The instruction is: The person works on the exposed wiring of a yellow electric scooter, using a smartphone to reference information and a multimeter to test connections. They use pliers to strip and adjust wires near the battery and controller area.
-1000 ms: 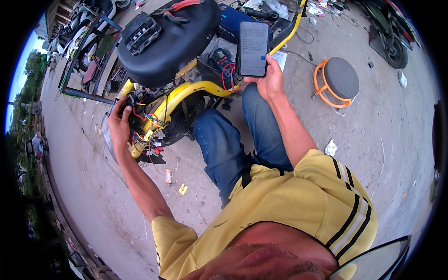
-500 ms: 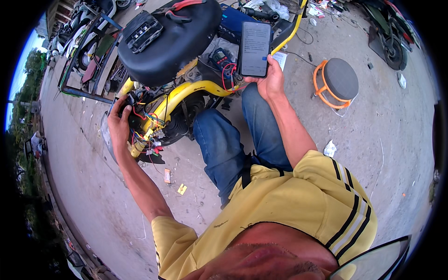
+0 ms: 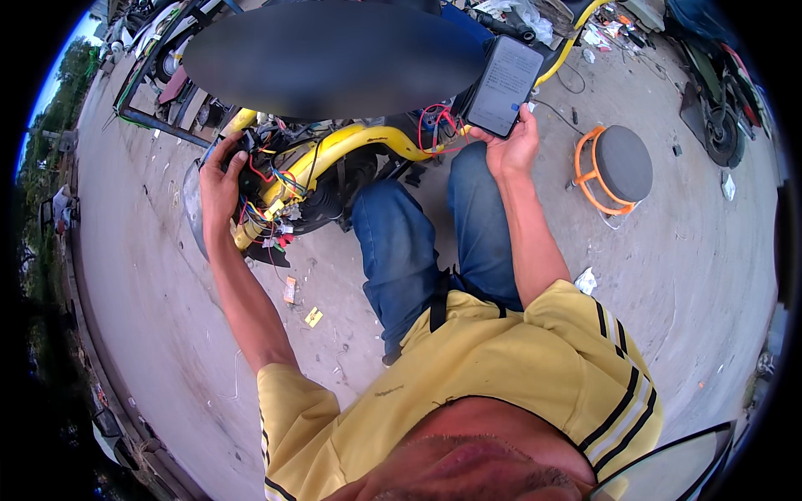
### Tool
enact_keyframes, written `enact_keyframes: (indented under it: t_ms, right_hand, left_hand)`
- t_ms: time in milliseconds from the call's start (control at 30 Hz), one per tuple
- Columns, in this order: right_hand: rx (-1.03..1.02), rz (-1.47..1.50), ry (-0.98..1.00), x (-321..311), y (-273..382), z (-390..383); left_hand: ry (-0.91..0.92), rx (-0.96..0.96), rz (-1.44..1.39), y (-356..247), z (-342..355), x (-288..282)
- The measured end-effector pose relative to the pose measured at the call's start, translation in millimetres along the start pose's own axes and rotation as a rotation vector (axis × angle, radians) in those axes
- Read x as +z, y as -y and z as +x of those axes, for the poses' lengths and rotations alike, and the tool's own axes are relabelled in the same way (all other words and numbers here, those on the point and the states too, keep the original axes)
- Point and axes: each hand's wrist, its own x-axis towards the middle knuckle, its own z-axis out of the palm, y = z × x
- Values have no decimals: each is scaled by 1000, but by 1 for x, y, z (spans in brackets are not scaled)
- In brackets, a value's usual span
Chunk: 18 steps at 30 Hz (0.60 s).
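My right hand (image 3: 512,150) grips a black smartphone (image 3: 505,87) by its lower end, its lit screen covered in lines of text. At the far left, my left hand (image 3: 220,179) reaches into the end of a yellow scooter frame (image 3: 342,142). Its fingers and thumb close around a small dark part among the wiring; what it is stays hidden. Coloured wires with connectors (image 3: 271,213) hang from the frame beside that hand. Red leads (image 3: 432,125) lie between the frame and the phone. A large blurred patch hides the scooter's seat area.
A round stool (image 3: 614,171) with a grey top and orange legs stands on the concrete at right. Behind it is a parked motorbike (image 3: 714,117). A dark metal rack (image 3: 150,125) of parts stands at far left. Litter, including a small yellow packet (image 3: 313,317), lies on the ground.
The phone has moved right and now tilts. My left hand stays at the wiring. The view has shifted, and a blur now covers the seat, pliers and black box seen before.
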Motion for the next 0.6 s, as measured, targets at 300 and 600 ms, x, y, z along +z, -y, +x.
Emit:
enact_keyframes:
  t_ms: [300,600]
  right_hand:
    - [40,-25,4,1,1,3]
    - [37,-1,39,-9,0,9]
  left_hand:
    - [9,14,21,-1,0,-4]
    - [-14,46,74,2,0,-2]
